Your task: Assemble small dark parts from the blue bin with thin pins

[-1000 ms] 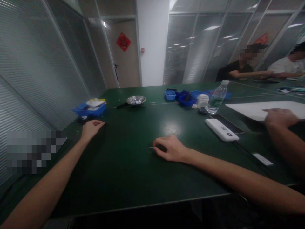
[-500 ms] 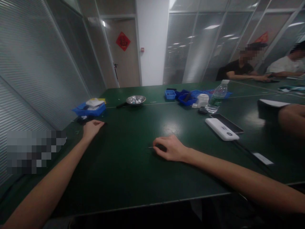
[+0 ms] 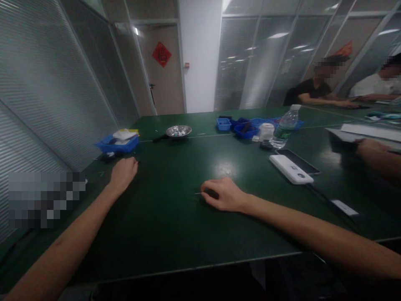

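My right hand (image 3: 223,194) rests on the dark green table (image 3: 175,234), fingers curled over a small dark object whose thin metal tip pokes out to the left. My left hand (image 3: 123,172) lies further left on the table, fingers bent down and closed near a small dark bit by the blue tray (image 3: 117,144). Whether the left hand holds anything is hidden.
A metal bowl (image 3: 178,131), small blue bins (image 3: 241,125), a white jar (image 3: 266,132) and a water bottle (image 3: 284,127) stand at the back. A white power bank (image 3: 290,169) and a phone lie right. A co-worker's hand (image 3: 371,150) holds a board; two people sit behind.
My left hand has curled its fingers and shifted slightly toward me. The co-worker at the right has lifted and moved the white board. My right hand has stayed put.
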Motion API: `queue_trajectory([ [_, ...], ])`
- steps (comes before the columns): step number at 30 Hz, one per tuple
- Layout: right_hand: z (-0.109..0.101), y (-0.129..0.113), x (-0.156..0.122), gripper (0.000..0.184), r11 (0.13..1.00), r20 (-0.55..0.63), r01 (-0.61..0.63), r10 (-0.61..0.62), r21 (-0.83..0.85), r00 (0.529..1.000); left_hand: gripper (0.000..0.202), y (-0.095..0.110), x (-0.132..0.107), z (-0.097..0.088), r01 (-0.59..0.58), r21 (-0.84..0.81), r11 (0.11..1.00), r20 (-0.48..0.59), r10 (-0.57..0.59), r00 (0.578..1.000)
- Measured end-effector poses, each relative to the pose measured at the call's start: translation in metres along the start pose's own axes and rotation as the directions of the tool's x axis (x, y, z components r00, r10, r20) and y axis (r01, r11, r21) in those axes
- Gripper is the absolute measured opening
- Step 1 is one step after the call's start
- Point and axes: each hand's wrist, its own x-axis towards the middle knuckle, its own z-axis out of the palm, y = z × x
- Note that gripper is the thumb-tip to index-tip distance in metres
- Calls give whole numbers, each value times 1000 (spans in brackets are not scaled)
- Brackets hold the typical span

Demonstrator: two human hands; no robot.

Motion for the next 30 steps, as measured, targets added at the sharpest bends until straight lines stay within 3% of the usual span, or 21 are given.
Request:
queue_trajectory([
  [3, 0, 0, 0, 19, 1000, -1, 7, -7, 1, 1000, 36, 10, -6, -6, -90, 185, 979, 40, 84, 996],
  [6, 0, 1, 0, 19, 1000, 3, 14, -14, 12, 1000, 34, 8, -6, -9, -116, 206, 972, 51, 107, 993],
  [10, 2, 3, 0, 22, 1000, 4, -7, 7, -3, 1000, 29, 7, -4, -11, -136, -84, 987, 40, 139, 989],
  [13, 3, 4, 1, 23, 999, 1, -25, 25, -30, 1000, 26, 32, -12, -22, -164, -396, 904, 48, 198, 979],
  [16, 3, 4, 2, 24, 999, -12, -34, 34, -23, 999, 26, 77, -33, -37, -280, -599, 750, 60, 391, 918],
  [20, 0, 3, 1, 23, 999, -24, -48, 48, -7, 999, 25, 126, -62, -46, -383, -749, 541, 107, 669, 735],
  [22, 0, 3, 1, 21, 999, -9, -50, 50, -18, 999, 23, 135, -71, -44, -403, -778, 482, 97, 726, 681],
  [30, 5, 5, 1, 19, 994, 13, -88, 89, -60, 996, 17, 140, -76, -41, -375, -803, 463, 89, 715, 694],
])
